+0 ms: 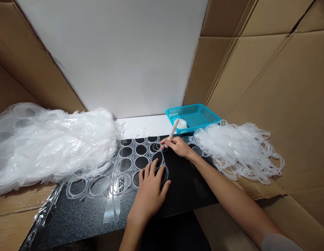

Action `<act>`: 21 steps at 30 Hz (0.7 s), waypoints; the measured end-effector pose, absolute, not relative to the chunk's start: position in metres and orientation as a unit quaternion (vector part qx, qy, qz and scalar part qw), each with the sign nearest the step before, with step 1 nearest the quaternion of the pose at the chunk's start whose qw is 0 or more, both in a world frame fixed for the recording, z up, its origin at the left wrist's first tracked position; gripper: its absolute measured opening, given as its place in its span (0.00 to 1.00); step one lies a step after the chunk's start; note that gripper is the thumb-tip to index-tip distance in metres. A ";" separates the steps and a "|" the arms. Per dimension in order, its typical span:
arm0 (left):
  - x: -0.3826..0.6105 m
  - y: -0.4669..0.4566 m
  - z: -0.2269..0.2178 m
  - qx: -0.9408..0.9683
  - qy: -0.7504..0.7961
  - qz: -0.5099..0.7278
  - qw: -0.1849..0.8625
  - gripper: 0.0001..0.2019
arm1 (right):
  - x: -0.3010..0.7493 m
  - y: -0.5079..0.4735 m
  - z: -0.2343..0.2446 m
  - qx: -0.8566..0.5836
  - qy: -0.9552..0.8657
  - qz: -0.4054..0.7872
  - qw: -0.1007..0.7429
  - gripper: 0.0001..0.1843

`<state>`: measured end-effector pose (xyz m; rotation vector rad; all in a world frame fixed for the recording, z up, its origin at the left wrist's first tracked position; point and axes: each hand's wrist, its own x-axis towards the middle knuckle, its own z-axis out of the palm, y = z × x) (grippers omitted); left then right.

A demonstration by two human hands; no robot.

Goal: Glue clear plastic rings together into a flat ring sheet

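Observation:
My left hand lies with its fingers spread on a clear plastic sheet of joined rings, pressing its right part against the dark tabletop. In my right hand is a whitish pen-like tool, gripped between thumb and fingers and slanting up to the right. The working end of the tool is hidden by the fingers. A thin clear ring shows right beside those fingertips, at the sheet's upper right; whether it is loose from the sheet I cannot tell.
A big heap of translucent ring sheets covers the left side. At the right lies a smaller pile of similar plastic. A turquoise basket at the back holds a stack of white discs. Cardboard walls stand around the dark table.

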<state>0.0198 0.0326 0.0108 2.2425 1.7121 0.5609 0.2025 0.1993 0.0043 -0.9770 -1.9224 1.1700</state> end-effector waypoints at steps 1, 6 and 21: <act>0.019 0.038 0.014 0.779 0.585 0.178 0.139 0.20 | 0.204 0.200 0.004 -0.370 -0.735 0.462 0.332 0.33; -0.005 0.080 0.053 0.790 0.554 0.155 0.211 0.12 | 0.210 0.203 0.008 -0.353 -0.769 0.428 0.318 0.29; -0.037 0.220 0.110 0.828 0.476 0.190 0.230 0.15 | 0.209 0.201 0.000 -0.317 -0.835 0.344 0.291 0.25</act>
